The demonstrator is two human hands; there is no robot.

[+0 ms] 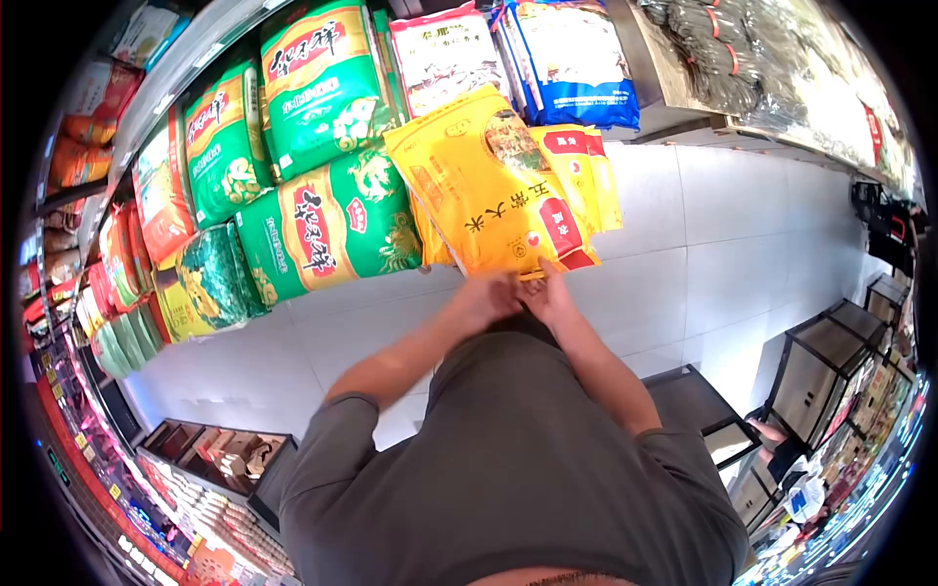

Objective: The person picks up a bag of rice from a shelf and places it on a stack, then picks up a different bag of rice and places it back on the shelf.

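A yellow rice bag [489,195] with black lettering and a red label lies tilted on top of other yellow bags [578,161]. My left hand [486,301] is at the bag's near edge, its fingers curled together against it. Right beside it, my right hand [549,297] pinches the same edge, with the thumb pointing up onto the bag. The fingertips of the two hands almost meet, and what lies between them is partly hidden.
Green rice bags [327,225] are stacked to the left, with a blue-and-white bag [575,59] behind on the right. Bundled dark dried goods [718,49] fill a counter at the upper right. Low display stands [220,454] flank me on the grey tiled floor [684,225].
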